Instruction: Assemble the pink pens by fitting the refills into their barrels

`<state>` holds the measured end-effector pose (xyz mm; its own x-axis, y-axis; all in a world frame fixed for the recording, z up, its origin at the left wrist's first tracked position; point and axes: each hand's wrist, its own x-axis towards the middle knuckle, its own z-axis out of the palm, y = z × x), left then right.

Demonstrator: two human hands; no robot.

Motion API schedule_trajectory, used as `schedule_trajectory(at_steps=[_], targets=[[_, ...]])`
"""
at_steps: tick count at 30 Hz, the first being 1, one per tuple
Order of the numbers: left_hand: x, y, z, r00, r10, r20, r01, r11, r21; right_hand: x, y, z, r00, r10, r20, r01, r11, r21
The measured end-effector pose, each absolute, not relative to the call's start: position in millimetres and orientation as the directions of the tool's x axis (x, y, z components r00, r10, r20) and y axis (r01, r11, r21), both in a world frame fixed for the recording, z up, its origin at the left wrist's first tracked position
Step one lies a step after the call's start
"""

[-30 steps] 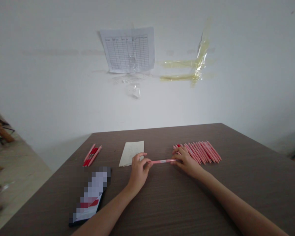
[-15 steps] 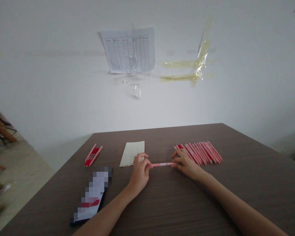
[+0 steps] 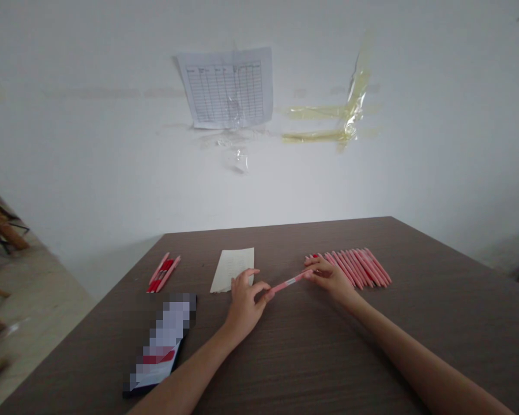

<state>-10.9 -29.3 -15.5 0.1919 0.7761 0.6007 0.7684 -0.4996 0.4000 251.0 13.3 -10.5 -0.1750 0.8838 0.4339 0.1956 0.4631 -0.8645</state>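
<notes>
A pink pen with a pale label band is held by its two ends between my hands, its right end higher than its left. My left hand pinches the left end between thumb and forefinger, beside a small sheet of cream paper. At the other end, the fingers of my right hand are closed on the pen. Just behind and right of that hand lies a row of several pink pens, with a bit of red at its left end, partly hidden by my fingers.
At the table's left side lies a small group of pink and red pens. Nearer me is a dark-edged flat item, blurred by pixelation. The brown table meets a white wall carrying a taped printed sheet.
The pen has gone from nearly level to slanted, its right end raised. My right hand has shifted slightly up and to the right; my left hand has turned a little.
</notes>
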Motion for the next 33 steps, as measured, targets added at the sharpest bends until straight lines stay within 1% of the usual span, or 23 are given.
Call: schedule_trajectory(at_steps=[2, 4, 6, 7, 9, 12, 14, 18, 21, 26, 29, 33], targets=[[-10.0, -30.8, -15.1, 0.191, 0.798, 0.571, 0.783, -0.475, 0.401, 250.3, 12.3, -10.2, -0.116, 0.930, 0.349, 0.036, 0.355, -0.934], [-9.3, -32.0, -14.3, 0.175, 0.828, 0.533, 0.802, -0.434, 0.410, 251.3, 11.9, -10.0, -0.080, 0.965, 0.251, -0.187, 0.232, -0.955], [-8.7, -32.9, -13.5, 0.156, 0.855, 0.494, 0.822, -0.390, 0.415, 254.3, 13.2, -9.7, -0.076, 0.984, 0.159, -0.400, 0.116, -0.909], [-8.4, -33.2, -13.2, 0.148, 0.867, 0.476, 0.831, -0.370, 0.416, 256.4, 14.7, -9.6, -0.076, 0.990, 0.118, -0.477, 0.068, -0.876], [-7.8, -33.6, -12.7, 0.135, 0.886, 0.444, 0.848, -0.335, 0.411, 260.9, 18.6, -9.7, -0.066, 0.996, 0.066, -0.568, 0.017, -0.823], [-6.6, -34.3, -11.5, 0.126, 0.912, 0.390, 0.870, -0.291, 0.398, 266.3, 24.3, -9.9, -0.059, 0.998, 0.023, -0.648, -0.021, -0.761], [-5.5, -35.4, -9.5, 0.127, 0.932, 0.339, 0.883, -0.262, 0.389, 268.3, 25.5, -8.9, -0.092, 0.996, 0.010, -0.701, -0.058, -0.711], [-3.0, -38.9, -4.1, 0.120, 0.956, 0.267, 0.904, -0.216, 0.369, 269.3, 20.5, -2.8, -0.225, 0.972, 0.072, -0.798, -0.141, -0.586], [-2.0, -41.0, -1.2, 0.097, 0.961, 0.259, 0.911, -0.191, 0.367, 269.1, 14.5, 4.1, -0.282, 0.955, 0.091, -0.832, -0.196, -0.518], [-1.8, -40.1, -1.3, 0.014, 0.940, 0.341, 0.924, -0.142, 0.354, 268.6, 7.9, 14.7, -0.289, 0.954, 0.077, -0.851, -0.219, -0.477], [-1.7, -38.6, -3.4, -0.002, 0.953, 0.303, 0.940, -0.101, 0.326, 268.5, 5.2, 18.7, -0.309, 0.948, 0.073, -0.859, -0.245, -0.450], [-1.1, -38.3, -6.2, 0.042, 0.974, 0.220, 0.950, -0.108, 0.295, 268.1, 3.5, 21.0, -0.311, 0.948, 0.062, -0.871, -0.259, -0.418]])
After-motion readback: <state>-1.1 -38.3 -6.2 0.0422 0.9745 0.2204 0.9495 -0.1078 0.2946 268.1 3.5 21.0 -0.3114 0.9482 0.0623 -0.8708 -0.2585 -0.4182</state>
